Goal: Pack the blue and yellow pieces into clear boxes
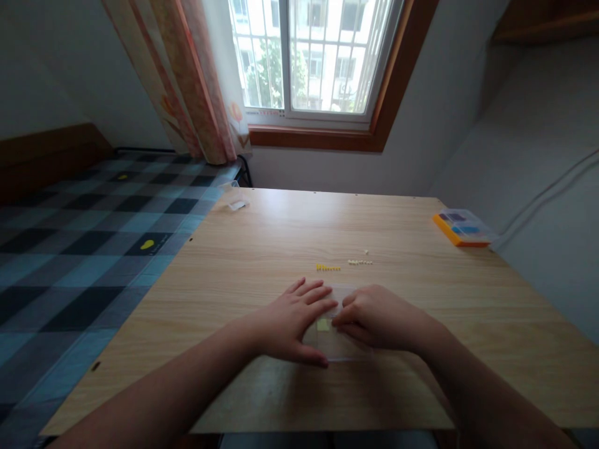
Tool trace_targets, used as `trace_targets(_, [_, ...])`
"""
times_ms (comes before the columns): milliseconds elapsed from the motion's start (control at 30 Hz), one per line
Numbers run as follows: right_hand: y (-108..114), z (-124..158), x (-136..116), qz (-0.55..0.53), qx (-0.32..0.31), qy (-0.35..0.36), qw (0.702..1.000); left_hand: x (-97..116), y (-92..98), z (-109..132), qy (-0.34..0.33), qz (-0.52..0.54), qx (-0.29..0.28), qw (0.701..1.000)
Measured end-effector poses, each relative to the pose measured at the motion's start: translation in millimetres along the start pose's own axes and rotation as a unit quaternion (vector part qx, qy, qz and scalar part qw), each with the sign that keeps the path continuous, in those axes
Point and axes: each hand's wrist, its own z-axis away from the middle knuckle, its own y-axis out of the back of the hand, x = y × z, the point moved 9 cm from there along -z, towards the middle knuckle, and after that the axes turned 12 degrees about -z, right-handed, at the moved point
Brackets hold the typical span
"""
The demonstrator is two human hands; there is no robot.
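A clear square plastic plate (pixel 349 352) lies on the table in front of me, partly hidden under both hands. On its left half sits a small pale-yellow patch (pixel 322 325). My left hand (pixel 297 318) rests on the plate's left side with its fingers spread. From the right, my right hand (pixel 367 318) has its fingers closed in a pinch, tips down at the plate beside the yellow patch; what they hold is hidden. Just beyond the plate lie a row of small yellow pieces (pixel 327 268) and a row of small cream pieces (pixel 359 262).
The wooden table (pixel 210 299) carries an orange-based box (pixel 463 229) with a clear lid at the back right. A small clear container (pixel 236 202) stands at the far left corner. A bed with a checked cover (pixel 93 249) adjoins the left edge.
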Motion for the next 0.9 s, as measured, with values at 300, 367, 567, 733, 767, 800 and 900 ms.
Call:
trace_targets(300, [-4.3,1.4,-6.6,0.017,-0.025,-0.001,1.0,1.7,1.2,-0.2,-0.002,0.011,0.007,1.0])
trace_targets(367, [-5.1,0.3,-5.0,0.02,-0.023,-0.007,1.0,1.9,1.1,-0.3,-0.002,0.01,0.008,1.0])
trace_targets(567, [-7.1,-1.3,-3.6,0.028,-0.03,-0.028,0.999,2.0,0.8,0.6,-0.006,0.01,0.012,1.0])
trace_targets(733, [-6.6,-1.2,-3.9,0.019,-0.02,-0.03,0.999,2.4,2.3,0.6,-0.007,0.013,0.018,1.0])
trace_targets(767, [-6.6,-1.1,-3.6,0.017,-0.017,-0.028,0.999,2.6,2.5,0.5,-0.007,0.014,0.018,1.0])
trace_targets(800, [-6.6,-0.9,-2.9,0.016,-0.014,-0.027,0.999,2.7,2.5,0.4,-0.006,0.014,0.017,1.0])
trace_targets(900, [-6.5,-0.7,-2.7,0.016,-0.008,-0.018,1.0,2.6,1.3,0.1,-0.004,0.01,0.008,1.0])
